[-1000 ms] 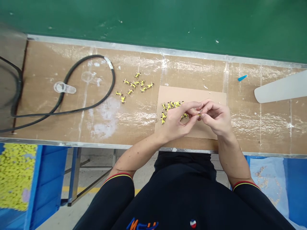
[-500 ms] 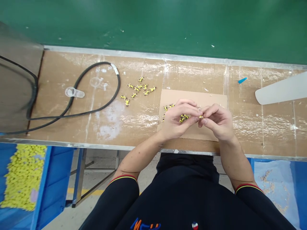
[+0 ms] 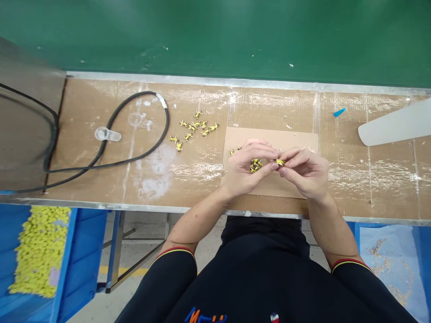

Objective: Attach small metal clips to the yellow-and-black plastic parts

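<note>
Between left hand (image 3: 247,169) and right hand (image 3: 305,172), a yellow part (image 3: 279,162) sits pinched.

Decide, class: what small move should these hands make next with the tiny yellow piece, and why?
Probably set the tiny yellow piece, held at the right hand's fingertips, down on the tan cardboard sheet beside the small cluster of yellow pieces: it is the only piece showing at the fingertips, and the sheet lies directly beneath the hands.

Black shirt (image 3: 256,269) bears cut-off orange-blue lettering (image 3: 205,316), unreadable.
</note>
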The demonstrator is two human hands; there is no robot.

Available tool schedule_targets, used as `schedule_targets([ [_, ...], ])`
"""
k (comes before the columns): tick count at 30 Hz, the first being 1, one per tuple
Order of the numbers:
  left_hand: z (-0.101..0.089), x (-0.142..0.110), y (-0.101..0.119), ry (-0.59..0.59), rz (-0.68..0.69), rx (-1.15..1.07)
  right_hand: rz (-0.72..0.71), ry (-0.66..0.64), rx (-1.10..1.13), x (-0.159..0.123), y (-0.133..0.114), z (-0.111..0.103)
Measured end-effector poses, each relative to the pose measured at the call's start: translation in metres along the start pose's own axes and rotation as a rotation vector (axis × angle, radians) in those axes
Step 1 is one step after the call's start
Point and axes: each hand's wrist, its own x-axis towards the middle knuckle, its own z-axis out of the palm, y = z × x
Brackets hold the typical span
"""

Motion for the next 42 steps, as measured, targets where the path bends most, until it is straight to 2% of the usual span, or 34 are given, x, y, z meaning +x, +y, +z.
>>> schedule_targets([
  [9, 0.0006, -0.0007, 0.0011, 0.01, -0.015, 0.022, -0.106, -0.002, -0.124, -0.0012, 0.0018, -0.0005],
  [18, 0.0008, 0.0001, 0.0044, -0.003, -0.015, 0.056, -0.327, 0.025, -0.294, -0.0002, 0.0059, 0.0019],
  [28, -0.0005, -0.0011, 0.0046, -0.023, -0.029, 0.016, -0.38, 0.012, -0.288, 0.0019, 0.0036, 0.0028],
  [36, 0.0013, -0.0049, -0.0021, 0.006, -0.025, -0.015, -0.335, 0.025, -0.212, 0.0003, 0.005, 0.0051],
  [42, 0.0001, -0.0039, -0.0019, -0.004, -0.011, 0.006, -0.381, 0.03, -0.271, 0.0007, 0.005, 0.004],
])
